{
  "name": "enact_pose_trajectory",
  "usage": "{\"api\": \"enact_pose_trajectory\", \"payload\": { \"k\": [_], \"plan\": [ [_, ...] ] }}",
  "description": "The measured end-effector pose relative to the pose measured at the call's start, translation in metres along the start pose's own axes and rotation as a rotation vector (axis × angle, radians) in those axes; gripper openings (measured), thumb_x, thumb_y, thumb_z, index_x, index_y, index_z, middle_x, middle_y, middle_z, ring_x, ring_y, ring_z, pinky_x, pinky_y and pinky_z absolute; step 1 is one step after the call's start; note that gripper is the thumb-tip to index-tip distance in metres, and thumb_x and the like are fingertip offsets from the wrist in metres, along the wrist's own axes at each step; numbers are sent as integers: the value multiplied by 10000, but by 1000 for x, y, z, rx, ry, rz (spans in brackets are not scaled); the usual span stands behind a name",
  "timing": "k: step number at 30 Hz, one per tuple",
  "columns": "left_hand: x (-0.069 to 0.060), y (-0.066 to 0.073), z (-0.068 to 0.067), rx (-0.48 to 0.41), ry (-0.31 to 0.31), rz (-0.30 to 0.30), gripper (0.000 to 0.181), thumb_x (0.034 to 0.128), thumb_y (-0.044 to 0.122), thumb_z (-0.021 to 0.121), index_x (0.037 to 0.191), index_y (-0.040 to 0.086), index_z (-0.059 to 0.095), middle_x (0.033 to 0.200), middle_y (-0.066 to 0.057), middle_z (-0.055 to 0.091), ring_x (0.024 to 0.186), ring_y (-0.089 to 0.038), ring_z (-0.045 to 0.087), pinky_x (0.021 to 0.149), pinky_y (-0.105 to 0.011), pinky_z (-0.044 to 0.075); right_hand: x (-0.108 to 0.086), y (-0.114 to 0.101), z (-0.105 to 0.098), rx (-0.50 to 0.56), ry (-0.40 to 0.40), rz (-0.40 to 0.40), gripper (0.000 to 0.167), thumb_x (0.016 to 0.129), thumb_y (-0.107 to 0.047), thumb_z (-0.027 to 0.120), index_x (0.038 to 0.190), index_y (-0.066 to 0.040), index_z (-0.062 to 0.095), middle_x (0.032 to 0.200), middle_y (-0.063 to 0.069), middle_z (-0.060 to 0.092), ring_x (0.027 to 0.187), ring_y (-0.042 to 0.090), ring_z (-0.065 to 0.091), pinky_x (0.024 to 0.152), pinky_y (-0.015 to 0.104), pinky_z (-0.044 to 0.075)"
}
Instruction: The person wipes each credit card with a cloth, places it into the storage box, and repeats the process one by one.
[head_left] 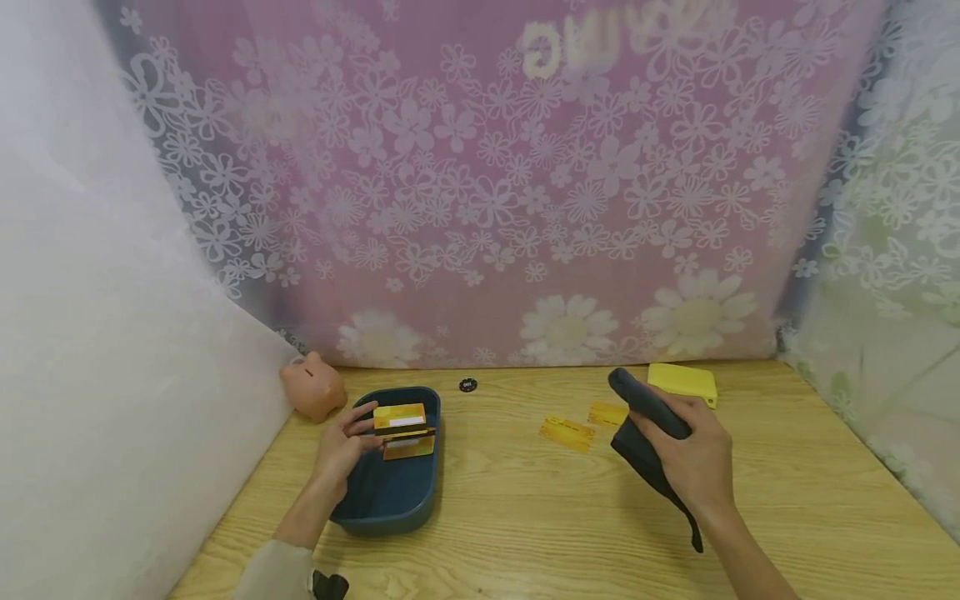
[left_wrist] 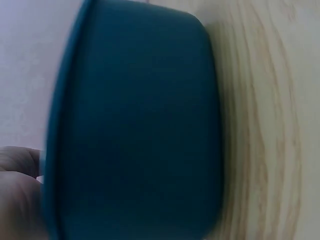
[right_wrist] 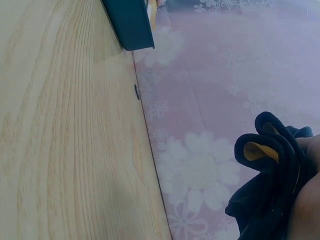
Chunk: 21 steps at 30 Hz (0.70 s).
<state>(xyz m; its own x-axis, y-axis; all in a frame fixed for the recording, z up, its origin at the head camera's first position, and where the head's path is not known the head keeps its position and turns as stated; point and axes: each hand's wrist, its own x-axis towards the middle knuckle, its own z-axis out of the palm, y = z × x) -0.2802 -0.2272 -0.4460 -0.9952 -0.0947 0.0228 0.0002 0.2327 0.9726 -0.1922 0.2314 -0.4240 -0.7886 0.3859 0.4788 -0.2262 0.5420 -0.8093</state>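
In the head view my left hand point(head_left: 341, 446) pinches yellow cards point(head_left: 400, 415) with black and white stripes over the dark blue bin point(head_left: 386, 521). Another yellow card face point(head_left: 409, 449) shows just below them; whether it is held too I cannot tell. The bin's side wall point(left_wrist: 140, 120) fills most of the left wrist view, with blurred fingers point(left_wrist: 19, 197) at its rim. My right hand point(head_left: 697, 462) grips a dark folded cloth point(head_left: 652, 454) above the table. Its folds point(right_wrist: 265, 175) show a bit of yellow inside in the right wrist view.
Two yellow cards point(head_left: 567, 433) lie on the wooden table left of the cloth, one partly hidden by it. Behind my right hand is a yellow flat case point(head_left: 684, 382). A pink piggy bank point(head_left: 313, 387) stands left of the bin; a black round chip point(head_left: 468, 385) lies near the back edge.
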Motion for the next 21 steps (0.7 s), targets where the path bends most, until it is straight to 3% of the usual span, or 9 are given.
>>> {"api": "enact_pose_trajectory", "payload": {
  "k": [5, 8, 11, 16, 21],
  "plan": [
    [10, -12, 6, 31, 9, 3, 654, 831, -222, 602, 1463, -60, 548, 1283, -360, 634, 855, -292, 739, 807, -458, 628, 0, -1, -1, -7, 3, 5, 428, 902, -260, 847, 1316, -216, 751, 1165, -8, 641, 965, 17, 541, 758, 141, 471],
    [13, -15, 12, 53, 11, 3, 639, 812, -248, 575, 1434, -102, 558, 1230, -369, 650, 781, -298, 743, 742, -436, 642, -1, -1, -2, -13, 9, 11, 426, 903, -262, 845, 1316, -216, 751, 1174, 6, 644, 967, 16, 536, 761, 146, 465],
    [14, -15, 18, 113, 7, 8, 634, 799, -239, 591, 1421, -119, 561, 1172, -351, 683, 782, -283, 740, 716, -410, 644, -1, -1, -3, -19, 12, 14, 427, 907, -268, 842, 1320, -216, 749, 1174, 7, 644, 968, 22, 535, 760, 149, 463],
    [13, -14, 22, 244, 6, -7, 656, 790, -189, 645, 1432, -80, 574, 1190, -307, 705, 863, -261, 736, 795, -435, 634, -1, 0, -3, -24, 9, 13, 434, 905, -268, 843, 1326, -221, 745, 1172, -15, 638, 964, 32, 541, 747, 145, 473],
    [13, -14, 21, 261, -19, -19, 637, 845, -131, 678, 1464, -63, 548, 1244, -303, 682, 926, -289, 735, 831, -448, 622, -1, 1, -3, -24, 5, 16, 436, 909, -268, 839, 1332, -223, 742, 1185, -6, 632, 965, 47, 543, 733, 130, 474]
  ]
}}
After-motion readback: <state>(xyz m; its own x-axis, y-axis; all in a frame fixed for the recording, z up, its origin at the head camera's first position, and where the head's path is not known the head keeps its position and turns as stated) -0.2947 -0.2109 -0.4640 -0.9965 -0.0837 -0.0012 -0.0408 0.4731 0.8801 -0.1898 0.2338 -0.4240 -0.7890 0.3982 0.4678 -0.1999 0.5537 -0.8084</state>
